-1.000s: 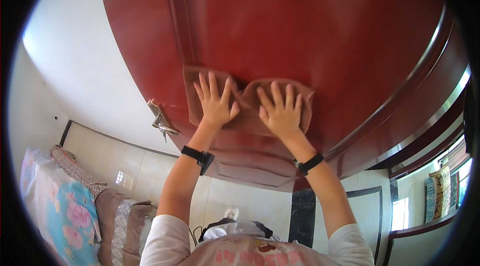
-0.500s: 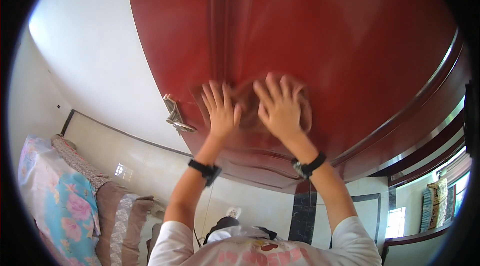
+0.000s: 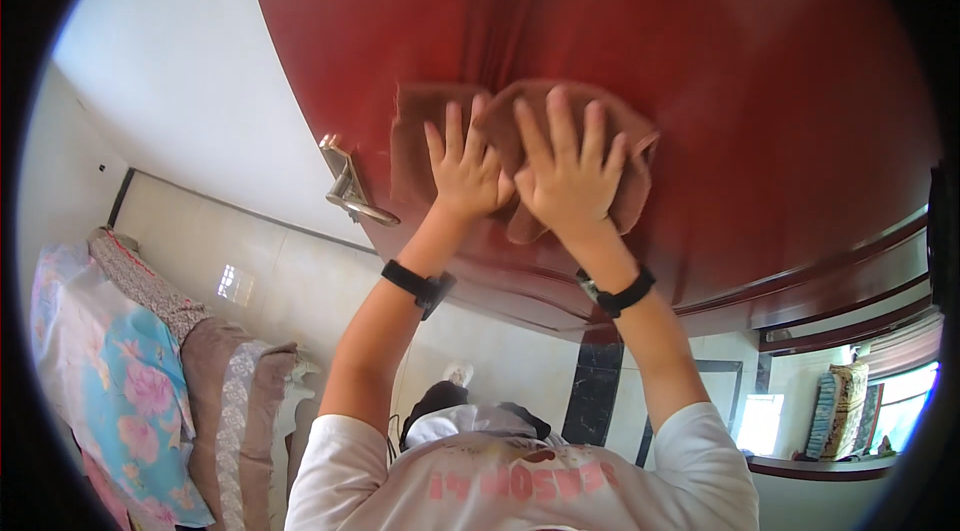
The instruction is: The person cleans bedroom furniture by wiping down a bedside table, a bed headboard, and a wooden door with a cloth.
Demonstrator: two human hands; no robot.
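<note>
A brown cloth (image 3: 412, 136) lies spread and slightly rumpled against a glossy dark red door (image 3: 740, 131). My left hand (image 3: 467, 166) presses flat on the cloth's left part, fingers apart and pointing up. Beside it, my right hand (image 3: 570, 166) rests flat on the right part with its fingers spread. The two thumbs almost meet. Neither hand is closed round the cloth; both palms hide some of it. Left of the cloth, a metal door handle (image 3: 352, 193) juts from the door's edge.
A white wall (image 3: 170, 61) stands left of the door. Lower left is furniture draped with a blue floral cloth (image 3: 140, 381) and a brown cover (image 3: 215, 411). Pale floor tiles (image 3: 520, 371) with a black strip (image 3: 590, 396) lie below. At right, a window (image 3: 905, 406) shows.
Both hands and the cloth have moved up the door, and the hands have come closer together. More of the cloth shows, spread out. The view has shifted slightly.
</note>
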